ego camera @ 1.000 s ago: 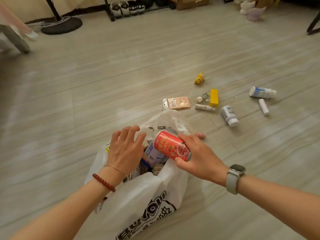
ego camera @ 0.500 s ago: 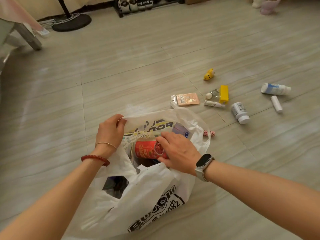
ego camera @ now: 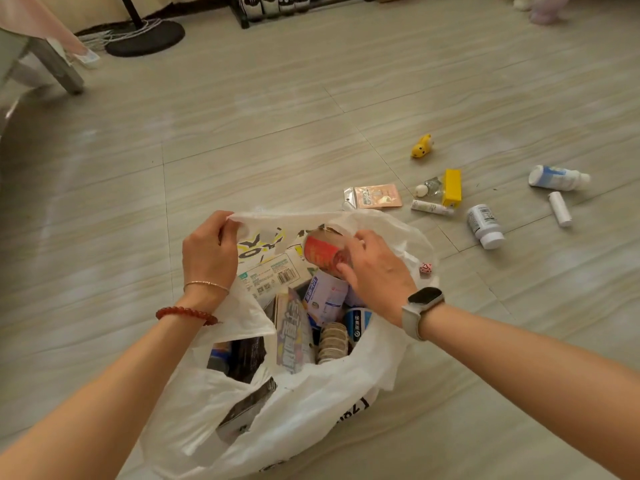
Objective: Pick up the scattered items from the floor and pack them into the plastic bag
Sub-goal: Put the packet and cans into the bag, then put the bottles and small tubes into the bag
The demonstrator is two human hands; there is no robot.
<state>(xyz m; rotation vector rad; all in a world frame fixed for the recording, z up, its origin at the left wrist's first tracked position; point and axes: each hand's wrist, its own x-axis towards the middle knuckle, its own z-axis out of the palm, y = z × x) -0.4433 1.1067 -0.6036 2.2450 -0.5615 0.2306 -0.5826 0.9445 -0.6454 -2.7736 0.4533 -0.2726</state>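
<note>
- left hand (ego camera: 207,251) pinches far rim of white printed plastic bag (ego camera: 311,410), holding mouth wide
- right hand (ego camera: 375,271) fingers curled round red cylindrical drink can (ego camera: 320,252), can tilted inside bag mouth above boxes
- on grey tiled floor (ego camera: 277,116) right of bag: yellow duck toy (ego camera: 421,146), yellow box (ego camera: 452,187), white pill bottle (ego camera: 484,226)

Left hand (ego camera: 207,252) pinches bag (ego camera: 311,403) rim; right hand (ego camera: 375,271) grips red can (ego camera: 320,252).
</note>
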